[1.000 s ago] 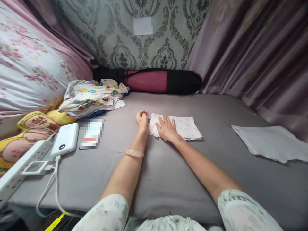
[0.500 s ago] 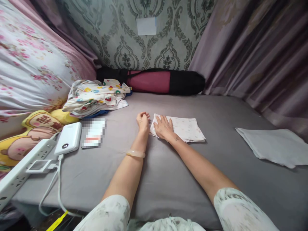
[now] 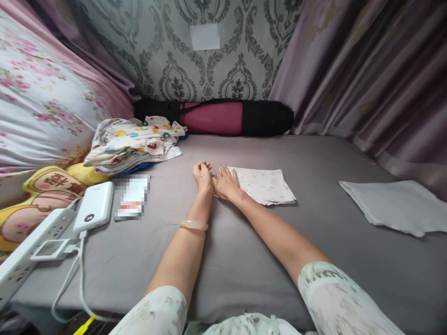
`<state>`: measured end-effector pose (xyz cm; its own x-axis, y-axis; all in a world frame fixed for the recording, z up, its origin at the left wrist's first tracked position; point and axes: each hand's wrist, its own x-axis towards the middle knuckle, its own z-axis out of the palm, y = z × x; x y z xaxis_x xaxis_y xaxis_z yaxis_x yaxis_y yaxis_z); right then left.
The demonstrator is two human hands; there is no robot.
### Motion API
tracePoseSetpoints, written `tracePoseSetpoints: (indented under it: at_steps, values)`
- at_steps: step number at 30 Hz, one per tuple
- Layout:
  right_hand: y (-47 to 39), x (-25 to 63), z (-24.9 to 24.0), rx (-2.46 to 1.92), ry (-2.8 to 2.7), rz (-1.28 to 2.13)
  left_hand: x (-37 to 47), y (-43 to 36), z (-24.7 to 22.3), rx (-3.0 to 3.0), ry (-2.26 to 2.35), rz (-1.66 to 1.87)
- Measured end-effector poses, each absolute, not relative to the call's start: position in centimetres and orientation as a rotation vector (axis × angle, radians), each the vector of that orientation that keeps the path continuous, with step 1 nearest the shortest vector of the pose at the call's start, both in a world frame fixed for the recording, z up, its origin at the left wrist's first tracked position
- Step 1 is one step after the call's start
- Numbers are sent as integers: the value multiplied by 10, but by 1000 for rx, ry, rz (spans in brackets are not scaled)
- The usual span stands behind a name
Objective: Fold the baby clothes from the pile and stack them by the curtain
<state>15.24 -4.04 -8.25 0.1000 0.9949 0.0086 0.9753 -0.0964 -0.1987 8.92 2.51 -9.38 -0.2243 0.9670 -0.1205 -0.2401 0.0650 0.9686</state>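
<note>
Head view: the left hand (image 3: pixel 203 177) and the right hand (image 3: pixel 226 184) are side by side on a grey bed (image 3: pixel 244 265). The cloth (image 3: pixel 267 186), white with small faint marks, lies flat and folded in the middle of the bed. The right hand is palm down on the cloth's left end, with its fingers stretched out and a little apart. It is not gripping anything. The left hand is just beside that same end, with its fingers curled in loosely. I cannot tell if they have hold of the cloth's edge. A pale bangle (image 3: pixel 193 225) is round the left arm.

Well off to the right lies a plain light sheet (image 3: pixel 394 204). To the left is a heap of clothes (image 3: pixel 136 144), with bright shapes on the top one. Nearer on that side are a blurred packet (image 3: pixel 132 197), a white power bank (image 3: pixel 99 200), a power strip (image 3: pixel 38 235) and a yellow cushion (image 3: pixel 49 200). At the back, a long black and dark pink bag (image 3: pixel 213 117) lies along the wall (image 3: pixel 237 74).
</note>
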Motion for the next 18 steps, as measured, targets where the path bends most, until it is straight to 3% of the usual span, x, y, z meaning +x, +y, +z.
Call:
tracePoseSetpoints:
  at_steps: [5, 18]
  values:
    - [-44, 173, -74, -2114, -2012, 367, 91, 22, -92, 855, 1223, 1406]
    - [-72, 210, -87, -2249, -1888, 233, 94, 15, -93, 994, 1197, 1415]
